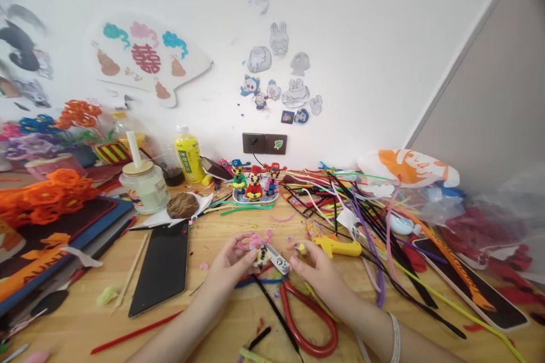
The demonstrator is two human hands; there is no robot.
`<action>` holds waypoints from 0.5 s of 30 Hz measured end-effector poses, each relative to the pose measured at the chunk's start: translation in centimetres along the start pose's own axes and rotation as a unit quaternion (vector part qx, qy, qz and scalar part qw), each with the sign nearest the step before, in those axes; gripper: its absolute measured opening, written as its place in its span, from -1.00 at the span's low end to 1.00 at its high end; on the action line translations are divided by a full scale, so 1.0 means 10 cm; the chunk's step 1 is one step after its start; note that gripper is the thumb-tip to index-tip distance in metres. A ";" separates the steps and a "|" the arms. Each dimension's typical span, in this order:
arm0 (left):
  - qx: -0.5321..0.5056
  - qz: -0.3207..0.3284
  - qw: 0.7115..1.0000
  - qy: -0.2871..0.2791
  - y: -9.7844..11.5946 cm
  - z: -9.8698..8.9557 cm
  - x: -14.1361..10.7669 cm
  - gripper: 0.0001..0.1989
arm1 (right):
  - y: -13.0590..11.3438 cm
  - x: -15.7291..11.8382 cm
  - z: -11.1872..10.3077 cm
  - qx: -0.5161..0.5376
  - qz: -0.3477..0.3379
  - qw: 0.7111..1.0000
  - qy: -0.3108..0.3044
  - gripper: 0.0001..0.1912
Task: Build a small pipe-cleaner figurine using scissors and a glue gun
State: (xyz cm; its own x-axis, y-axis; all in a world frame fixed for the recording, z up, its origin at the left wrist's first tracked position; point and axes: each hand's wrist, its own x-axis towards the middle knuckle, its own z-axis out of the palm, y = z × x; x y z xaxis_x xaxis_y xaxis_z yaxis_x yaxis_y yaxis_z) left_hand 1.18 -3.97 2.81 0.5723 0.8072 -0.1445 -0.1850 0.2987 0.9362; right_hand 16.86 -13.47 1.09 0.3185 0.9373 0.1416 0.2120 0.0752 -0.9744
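Note:
My left hand (234, 264) is closed in a pinch on a small fuzzy figure (260, 252), with pink loops on top and a cream-and-black lower part. To its right, my right hand (317, 269) has its fingertips together around a small yellowish piece (300, 248), too small to name. Scissors (306, 349) with red handles lie on the table between and below the hands, their silver metal part partly behind the figure. A black fuzzy stem (276, 313) runs beside them. The yellow glue gun (340, 247) rests just beyond my right hand.
Behind the hands, several finished fuzzy figures (255, 184) stand on a small dish. A tangle of coloured pipe cleaners (340, 198) spreads at right. A dark phone (162, 269), a glass jar (145, 187), a yellow-labelled bottle (188, 156) and orange fuzzy flowers (46, 201) occupy the left.

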 end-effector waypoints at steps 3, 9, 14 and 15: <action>0.008 0.012 0.998 0.053 0.07 -0.11 0.07 -0.65 | 0.00 -0.06 0.01 -0.088 -0.038 0.995 -0.027 -0.78; 0.080 0.090 0.985 0.125 0.06 -0.38 0.27 -0.69 | -0.11 -0.13 0.01 -0.252 -0.147 0.953 -0.079 -0.80; 0.086 0.112 0.976 0.164 0.03 -0.48 0.35 -0.68 | -0.18 -0.20 0.07 -0.381 -0.266 0.863 -0.200 -0.85; 0.084 0.115 0.975 0.169 0.03 -0.48 0.36 -0.68 | -0.17 -0.21 0.09 -0.399 -0.283 0.845 -0.216 -0.86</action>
State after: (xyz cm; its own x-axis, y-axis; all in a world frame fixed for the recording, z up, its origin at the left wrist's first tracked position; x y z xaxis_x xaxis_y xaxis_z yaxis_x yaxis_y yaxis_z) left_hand -0.68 1.49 1.02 0.2298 0.9732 0.0056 -0.1288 0.0247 0.9914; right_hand 15.04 -15.28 2.33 -0.3729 0.8779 0.3005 0.8281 0.4609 -0.3189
